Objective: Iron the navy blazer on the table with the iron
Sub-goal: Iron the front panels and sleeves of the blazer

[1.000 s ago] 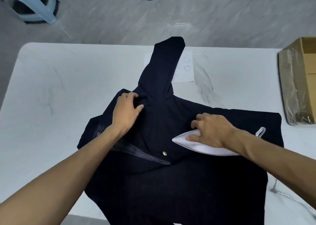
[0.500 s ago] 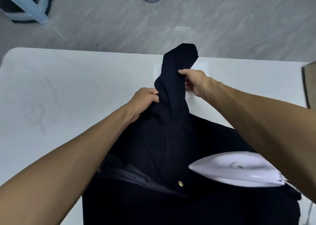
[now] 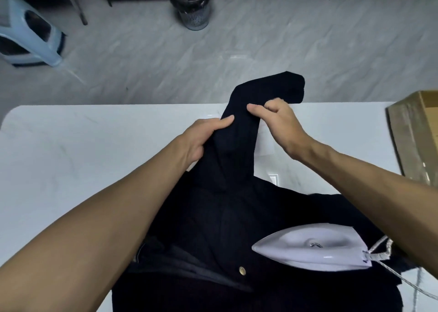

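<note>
The left hand point(image 3: 203, 136) and the right hand point(image 3: 279, 124) both hold the sleeve point(image 3: 237, 155) of the navy blazer point(image 3: 237, 217). Each hand pinches one side of it between thumb and curled fingers, and the sleeve stretches between them, with its end lifted past the far edge of the table point(image 3: 71, 157).

The rest of the blazer lies flat on the table, close to the person, with one gold button point(image 3: 242, 270) showing. The white iron point(image 3: 312, 250) sits on the blazer at the right. No hand touches it. Its cord point(image 3: 379, 246) runs off to the right.

It looks like the sleeve is being pulled straight so it can be ironed. I cannot tell which parts are already smooth. Laying the sleeve down and ironing it is still to do.

A paper sheet point(image 3: 266, 143) lies under the sleeve. A cardboard box point(image 3: 412, 143) stands at the right edge.
</note>
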A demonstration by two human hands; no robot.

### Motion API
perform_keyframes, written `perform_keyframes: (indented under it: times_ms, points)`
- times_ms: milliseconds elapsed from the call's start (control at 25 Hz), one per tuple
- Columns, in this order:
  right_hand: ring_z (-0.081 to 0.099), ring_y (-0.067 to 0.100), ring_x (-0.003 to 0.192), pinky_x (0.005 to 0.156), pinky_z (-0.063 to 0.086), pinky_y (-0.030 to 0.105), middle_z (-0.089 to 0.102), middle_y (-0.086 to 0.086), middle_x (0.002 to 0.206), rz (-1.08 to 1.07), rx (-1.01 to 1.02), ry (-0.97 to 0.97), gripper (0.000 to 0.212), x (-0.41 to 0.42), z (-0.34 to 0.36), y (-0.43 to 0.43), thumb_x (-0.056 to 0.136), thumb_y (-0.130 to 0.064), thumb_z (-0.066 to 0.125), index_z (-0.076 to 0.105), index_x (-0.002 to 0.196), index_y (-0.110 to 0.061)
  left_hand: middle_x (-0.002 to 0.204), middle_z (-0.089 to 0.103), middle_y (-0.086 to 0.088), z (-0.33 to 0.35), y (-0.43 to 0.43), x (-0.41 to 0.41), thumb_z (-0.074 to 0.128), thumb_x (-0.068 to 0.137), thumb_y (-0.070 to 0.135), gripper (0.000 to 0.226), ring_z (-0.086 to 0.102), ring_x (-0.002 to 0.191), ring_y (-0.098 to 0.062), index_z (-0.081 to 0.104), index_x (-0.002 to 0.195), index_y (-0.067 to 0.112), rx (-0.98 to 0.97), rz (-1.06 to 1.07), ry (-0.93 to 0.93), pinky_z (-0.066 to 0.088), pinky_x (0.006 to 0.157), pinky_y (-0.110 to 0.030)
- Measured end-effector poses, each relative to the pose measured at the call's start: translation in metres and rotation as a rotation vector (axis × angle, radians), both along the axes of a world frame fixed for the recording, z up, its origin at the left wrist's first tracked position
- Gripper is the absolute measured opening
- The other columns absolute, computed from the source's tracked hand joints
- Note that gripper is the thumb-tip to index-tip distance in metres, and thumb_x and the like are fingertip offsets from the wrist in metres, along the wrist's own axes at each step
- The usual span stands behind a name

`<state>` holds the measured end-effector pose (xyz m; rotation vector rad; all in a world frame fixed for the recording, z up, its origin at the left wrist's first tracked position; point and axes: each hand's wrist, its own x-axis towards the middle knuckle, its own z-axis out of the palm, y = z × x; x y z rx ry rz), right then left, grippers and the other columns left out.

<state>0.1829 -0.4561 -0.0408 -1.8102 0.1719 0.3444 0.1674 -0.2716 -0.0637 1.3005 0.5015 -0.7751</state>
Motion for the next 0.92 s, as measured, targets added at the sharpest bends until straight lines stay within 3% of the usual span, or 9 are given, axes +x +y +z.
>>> perform_keyframes:
  times_ms: [160, 240, 400, 520, 560, 640, 720, 840, 920]
  points:
    - [0.044, 0.01, 0.088, 0.081, 0.036, 0.02, 0.045, 0.001, 0.088, -0.218, -0.286, -0.321, 0.037, -0.042, 0.014, -0.039, 0.087, -0.027, 0.063, 0.047, 0.062, -0.005, 0.11, 0.074, -0.005, 0.012, -0.021, -0.01, 0.072, 0.088, 0.038, 0.03, 0.071, 0.098, -0.018, 0.074, 0.111, 0.018, -0.079, -0.121, -0.213, 0.057, 0.079, -0.027]
    - [0.045, 0.011, 0.094, 0.086, 0.036, 0.024, 0.051, -0.001, 0.092, -0.252, -0.41, -0.355, 0.036, -0.073, 0.008, -0.058, 0.088, -0.034, 0.06, 0.057, 0.066, -0.005, 0.101, 0.075, 0.001, 0.013, -0.038, -0.015, 0.074, 0.083, 0.045, 0.029, 0.071, 0.089, -0.012, 0.075, 0.102, 0.023, 0.049, -0.163, -0.313, 0.053, 0.077, -0.025]
    - [0.058, 0.022, 0.069, 0.067, 0.045, 0.035, 0.063, 0.001, 0.071, -0.31, -0.33, 0.268, 0.037, -0.086, -0.027, -0.102, 0.09, -0.036, 0.059, 0.056, 0.071, -0.005, 0.114, 0.066, 0.009, -0.019, -0.06, -0.015, 0.066, 0.088, 0.051, 0.04, 0.062, 0.106, -0.014, 0.062, 0.121, 0.029, 0.76, -0.25, -0.416, 0.047, 0.088, -0.029]
    - [0.062, 0.022, 0.078, 0.071, 0.047, 0.034, 0.067, 0.0, 0.094, -0.36, -0.517, 0.262, 0.015, -0.077, -0.059, -0.138, 0.089, -0.028, 0.057, 0.064, 0.094, -0.016, 0.13, 0.058, -0.007, -0.042, -0.056, -0.031, 0.063, 0.09, 0.051, 0.064, 0.055, 0.118, -0.027, 0.045, 0.139, 0.015, 1.081, -0.462, -0.412, 0.043, 0.1, -0.04]
    - [0.059, 0.022, 0.081, 0.072, 0.044, 0.033, 0.062, 0.002, 0.11, -0.382, -0.618, 0.228, 0.021, -0.072, -0.066, -0.15, 0.089, -0.029, 0.059, 0.061, 0.107, -0.017, 0.128, 0.058, -0.01, -0.049, -0.054, -0.039, 0.063, 0.091, 0.051, 0.066, 0.056, 0.116, -0.03, 0.043, 0.14, 0.012, 1.179, -0.51, -0.438, 0.043, 0.1, -0.042]
    - [0.055, 0.027, 0.093, 0.082, 0.043, 0.036, 0.04, 0.008, 0.137, -0.501, -0.573, 0.315, 0.055, -0.057, -0.078, -0.176, 0.089, -0.034, 0.063, 0.042, 0.136, -0.013, 0.117, 0.064, -0.012, -0.06, -0.052, -0.052, 0.064, 0.091, 0.049, 0.064, 0.06, 0.107, -0.034, 0.045, 0.136, 0.008, 1.262, -0.505, -0.454, 0.046, 0.095, -0.044]
    - [0.053, 0.03, 0.107, 0.094, 0.044, 0.042, 0.031, 0.009, 0.144, -0.635, -0.416, 0.449, 0.072, -0.036, -0.088, -0.196, 0.088, -0.039, 0.066, 0.031, 0.145, -0.012, 0.104, 0.069, -0.007, -0.067, -0.046, -0.051, 0.062, 0.093, 0.045, 0.048, 0.064, 0.099, -0.032, 0.055, 0.125, 0.009, 1.137, -0.383, -0.376, 0.05, 0.088, -0.043]
    - [0.058, 0.031, 0.089, 0.076, 0.051, 0.042, 0.057, 0.011, 0.114, -0.58, -0.453, 0.526, 0.034, -0.013, -0.095, -0.208, 0.086, -0.031, 0.07, 0.058, 0.111, -0.01, 0.097, 0.071, 0.003, -0.074, -0.038, -0.044, 0.057, 0.097, 0.038, 0.026, 0.066, 0.095, -0.023, 0.067, 0.109, 0.017, 0.864, -0.183, -0.292, 0.052, 0.087, -0.039]
    - [0.056, 0.029, 0.08, 0.069, 0.046, 0.036, 0.06, 0.006, 0.096, -0.602, -0.482, 0.411, 0.017, -0.004, -0.093, -0.209, 0.087, -0.028, 0.067, 0.055, 0.081, -0.017, 0.089, 0.07, 0.003, -0.075, -0.04, -0.048, 0.053, 0.099, 0.039, 0.025, 0.065, 0.088, -0.024, 0.066, 0.104, 0.018, 0.97, -0.194, -0.366, 0.051, 0.078, -0.039]
